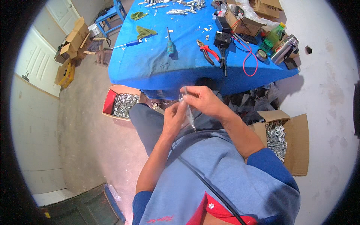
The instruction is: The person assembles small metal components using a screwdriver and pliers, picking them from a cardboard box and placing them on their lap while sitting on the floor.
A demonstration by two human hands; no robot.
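Note:
Above my lap, just in front of the table edge, both hands are closed on a slim whitish, partly see-through tube-like piece. Its thin pointed end slants down toward my body. My left hand grips its middle between thumb and fingers. Higher up, my right hand pinches the top end, where a pale strip stands out above the fingers. Exactly what kind of piece it is, I cannot tell. On the blue-covered table beyond lie a teal-handled screwdriver and red-handled pliers.
An open carton of small metallic pieces sits on the floor at left; another carton of whitish pieces stands at right. Thin silvery pieces, a green bottle, a steel flask and a black device with cables are on the table.

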